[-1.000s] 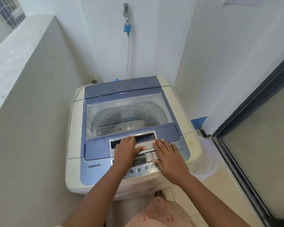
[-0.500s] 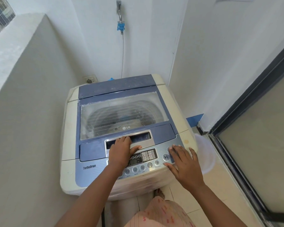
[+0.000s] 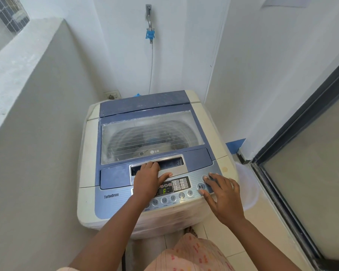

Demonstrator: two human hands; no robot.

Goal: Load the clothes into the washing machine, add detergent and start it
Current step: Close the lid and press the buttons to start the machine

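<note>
A cream and blue top-loading washing machine (image 3: pixel 90 145) stands before me with its clear lid (image 3: pixel 151 137) closed; dark clothes show dimly through it in the drum. My left hand (image 3: pixel 147 180) rests flat on the lid's silver handle recess, fingers over its edge, thumb stretched toward the control panel (image 3: pixel 176 194). The display (image 3: pixel 164 191) is lit with a green "F". My right hand (image 3: pixel 222 196) lies with spread fingers on the panel's right end, a fingertip on the round power button (image 3: pixel 205 178), just above the start/pause button (image 3: pixel 200 186).
A plastered half-wall (image 3: pixel 37 114) hems in the left side. A tap with a blue connector (image 3: pixel 150 34) and hose hangs on the back wall. A white plastic basin (image 3: pixel 247 184) sits on the floor right of the machine, beside a dark-framed glass door (image 3: pixel 301 153).
My right hand slid from the middle of the control panel to its right end and touched the round button. The display has lit up. My left hand stayed on the lid handle.
</note>
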